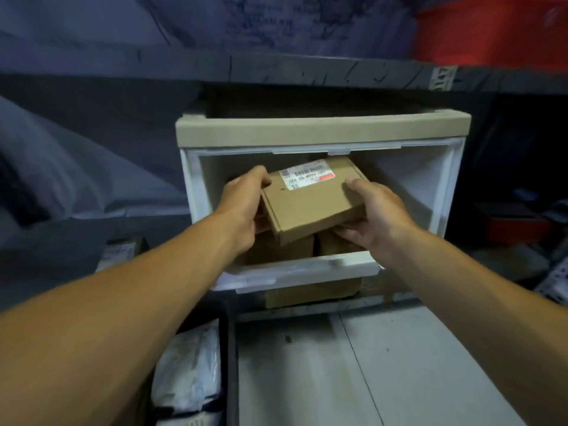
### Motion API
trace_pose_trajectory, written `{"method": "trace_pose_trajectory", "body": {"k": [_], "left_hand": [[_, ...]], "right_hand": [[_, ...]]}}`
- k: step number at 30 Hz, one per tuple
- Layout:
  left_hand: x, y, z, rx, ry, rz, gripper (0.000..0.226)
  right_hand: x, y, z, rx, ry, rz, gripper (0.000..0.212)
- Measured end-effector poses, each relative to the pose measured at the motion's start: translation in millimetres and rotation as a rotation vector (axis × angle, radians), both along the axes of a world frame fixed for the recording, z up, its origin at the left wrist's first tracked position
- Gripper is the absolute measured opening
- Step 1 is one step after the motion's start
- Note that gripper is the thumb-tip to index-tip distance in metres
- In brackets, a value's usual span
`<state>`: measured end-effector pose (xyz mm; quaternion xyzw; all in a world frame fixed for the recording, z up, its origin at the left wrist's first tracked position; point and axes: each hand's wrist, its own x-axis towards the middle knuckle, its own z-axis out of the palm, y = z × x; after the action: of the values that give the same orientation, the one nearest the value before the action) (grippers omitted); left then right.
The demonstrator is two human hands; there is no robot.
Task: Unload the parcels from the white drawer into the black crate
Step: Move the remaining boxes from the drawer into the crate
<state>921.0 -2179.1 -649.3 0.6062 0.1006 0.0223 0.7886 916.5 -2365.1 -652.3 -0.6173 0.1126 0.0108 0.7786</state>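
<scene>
Flanking white drawer (pixel 295 272): red bin (pixel 491 29), grey bags (pixel 190 370).

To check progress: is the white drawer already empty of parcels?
No, more brown boxes lie in the white drawer under the cardboard parcel that both hands hold.

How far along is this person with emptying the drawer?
Partly through, it seems. Done: the black crate at lower left already holds grey bagged parcels. In hand: the left hand and right hand grip a labelled cardboard box above the white drawer. Left: at least two more brown boxes sit underneath.
</scene>
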Motion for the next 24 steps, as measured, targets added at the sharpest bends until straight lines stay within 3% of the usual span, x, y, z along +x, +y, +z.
{"method": "trace_pose_trajectory", "body": {"k": [4,11,17,20,24], "left_hand": [[-40,28,15,0.061,-0.022,-0.043,0.014],[-104,68,22,0.016,-0.058,-0.001,0.014],[-140,84,8,0.038,0.025,-0.146,0.006],[-146,81,11,0.005,0.021,-0.177,0.024],[-148,70,7,-0.212,0.0,-0.023,0.051]], "right_hand": [[-48,12,15,-0.013,0.089,0.071,0.036],[-120,27,25,-0.013,0.123,0.183,0.036],[-144,39,32,0.06,0.12,0.146,0.022],[-150,50,23,0.125,0.15,0.159,0.031],[-151,68,19,0.163,0.146,0.209,0.041]]}}
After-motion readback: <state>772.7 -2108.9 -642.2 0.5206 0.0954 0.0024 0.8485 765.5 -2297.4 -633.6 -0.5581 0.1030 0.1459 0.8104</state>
